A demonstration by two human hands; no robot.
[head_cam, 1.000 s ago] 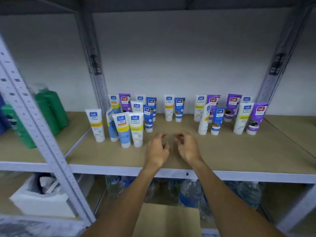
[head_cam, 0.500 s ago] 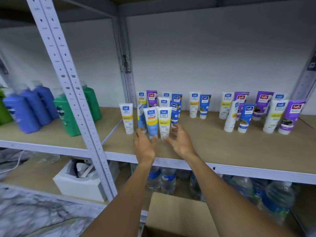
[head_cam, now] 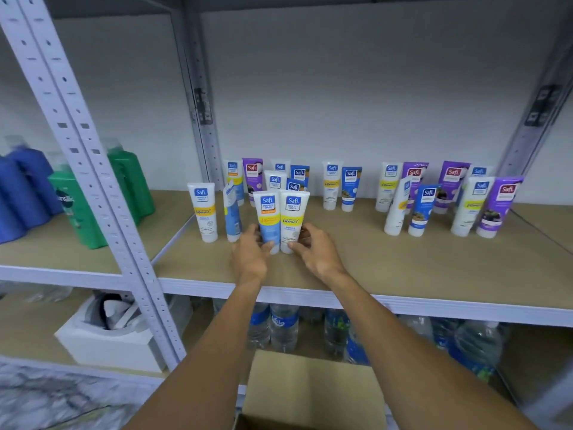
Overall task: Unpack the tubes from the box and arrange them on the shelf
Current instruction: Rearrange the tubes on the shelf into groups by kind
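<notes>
Several Safi tubes stand cap-down on the wooden shelf [head_cam: 387, 268], in white, blue and purple. At the front stand a blue-and-white tube [head_cam: 267, 219] and a white tube with a yellow band [head_cam: 292, 218], side by side and touching. My left hand [head_cam: 249, 256] grips the lower part of the blue-and-white tube. My right hand [head_cam: 316, 251] grips the lower part of the yellow-banded tube. The cardboard box [head_cam: 313, 392] sits below, between my forearms, with only its flap showing.
A grey perforated upright [head_cam: 93, 181] splits the shelving at left. Green bottles [head_cam: 80, 209] and blue bottles [head_cam: 21, 193] fill the left bay. Water bottles [head_cam: 283, 327] stand on the lower shelf. A white foam box [head_cam: 105, 342] sits lower left.
Both hands moved left and forward from the bare middle of the shelf to the two front tubes and now grip them. The view has swung left and closer.
</notes>
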